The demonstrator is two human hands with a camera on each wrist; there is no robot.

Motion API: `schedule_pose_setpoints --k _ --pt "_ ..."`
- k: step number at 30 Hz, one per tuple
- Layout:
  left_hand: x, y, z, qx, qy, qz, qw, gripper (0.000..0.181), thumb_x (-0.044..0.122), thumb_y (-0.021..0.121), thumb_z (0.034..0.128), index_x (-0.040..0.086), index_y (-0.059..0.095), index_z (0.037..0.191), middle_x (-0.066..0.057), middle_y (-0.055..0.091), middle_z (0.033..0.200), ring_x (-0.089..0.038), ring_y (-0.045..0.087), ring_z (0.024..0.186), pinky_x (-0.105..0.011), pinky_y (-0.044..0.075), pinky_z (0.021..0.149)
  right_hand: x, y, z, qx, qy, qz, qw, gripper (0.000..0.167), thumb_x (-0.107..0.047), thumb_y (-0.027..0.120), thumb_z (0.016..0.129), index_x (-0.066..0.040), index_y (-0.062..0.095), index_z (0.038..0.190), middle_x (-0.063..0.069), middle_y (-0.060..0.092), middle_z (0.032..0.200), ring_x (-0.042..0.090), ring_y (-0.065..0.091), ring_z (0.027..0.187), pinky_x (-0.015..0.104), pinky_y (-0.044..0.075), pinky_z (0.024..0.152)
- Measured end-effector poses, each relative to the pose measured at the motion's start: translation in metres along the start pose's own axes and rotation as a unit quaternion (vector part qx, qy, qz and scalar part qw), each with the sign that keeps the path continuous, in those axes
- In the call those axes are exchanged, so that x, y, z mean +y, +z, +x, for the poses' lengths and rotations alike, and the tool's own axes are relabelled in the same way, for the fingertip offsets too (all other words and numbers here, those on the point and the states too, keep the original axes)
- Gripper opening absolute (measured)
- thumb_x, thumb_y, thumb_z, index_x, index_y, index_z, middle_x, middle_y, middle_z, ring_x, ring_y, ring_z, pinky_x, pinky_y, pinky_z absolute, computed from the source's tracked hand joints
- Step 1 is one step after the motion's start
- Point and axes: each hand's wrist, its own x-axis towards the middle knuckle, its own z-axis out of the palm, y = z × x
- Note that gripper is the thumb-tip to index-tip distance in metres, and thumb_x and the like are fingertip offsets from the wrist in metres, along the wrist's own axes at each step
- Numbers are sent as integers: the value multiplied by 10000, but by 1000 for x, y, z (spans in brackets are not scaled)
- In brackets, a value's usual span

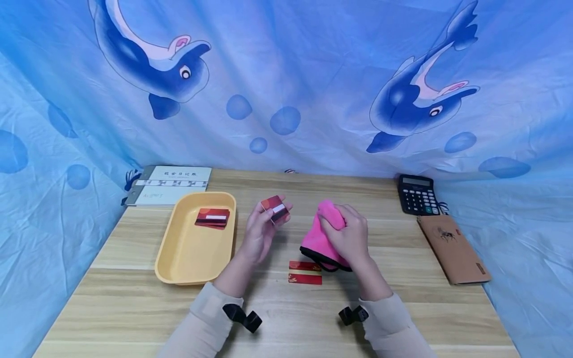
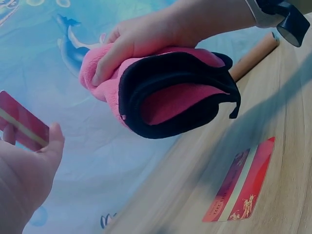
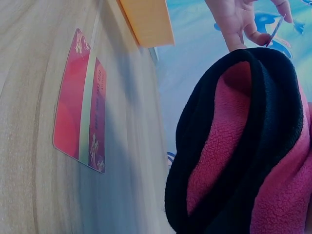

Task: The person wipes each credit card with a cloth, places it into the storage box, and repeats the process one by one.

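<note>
My left hand pinches a red bank card with a dark stripe and a white strip, held up above the table. To its right, my right hand grips a bunched pink fleece cloth with black edging. The cloth's folded lower end hangs open toward both wrist cameras, apart from the held card. Below the cloth, another red card with a pale gold band lies flat on the table; in the right wrist view, gold figures mark this card.
A yellow tray on the left holds several overlapping red cards. Behind it lies a pale account book. Toward the right edge are a black calculator and a brown notebook. A blue dolphin-print curtain surrounds the table.
</note>
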Motion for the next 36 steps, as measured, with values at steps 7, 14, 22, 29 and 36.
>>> schedule_pose_setpoints --k 7,14,22,29,36 --pt "3 -5 -3 -323 -381 -340 9982 318 89 450 1010 49 434 1325 -299 408 1460 -474 502 1317 -504 476 1054 0 0 -1 -46 -41 112 9999 268 -178 864 791 -27 777 994 86 735 881 189 648 710 313 530 550" --pt "1 -4 -2 127 -909 -713 9932 462 235 447 1098 -36 402 1470 -206 482 1452 -299 586 1273 -455 446 1087 -2 0 0 2 -75 160 9998 287 -172 879 775 -34 778 1006 80 738 900 181 650 721 293 528 556" --pt "-7 -1 -2 752 -1119 325 9903 233 288 483 1080 174 685 1056 3 617 1104 -118 583 996 -239 512 902 -9 5 -1 -147 -160 357 9991 273 -179 872 776 -47 780 997 68 722 868 159 624 700 286 529 550" --pt "-14 2 -4 876 -1044 695 9882 195 64 530 1046 -16 706 1075 -40 645 880 -109 635 794 -204 567 781 -13 8 1 -100 -27 167 9998 280 -190 860 799 -39 776 1020 80 725 893 194 650 721 363 572 578" --pt "-14 3 -5 101 -440 2339 9712 270 11 544 1030 -181 613 1207 -185 706 960 -270 719 905 -402 587 902 -15 9 5 120 -110 -554 9983 329 -233 859 794 -4 768 1012 136 729 921 272 679 724 426 582 577"
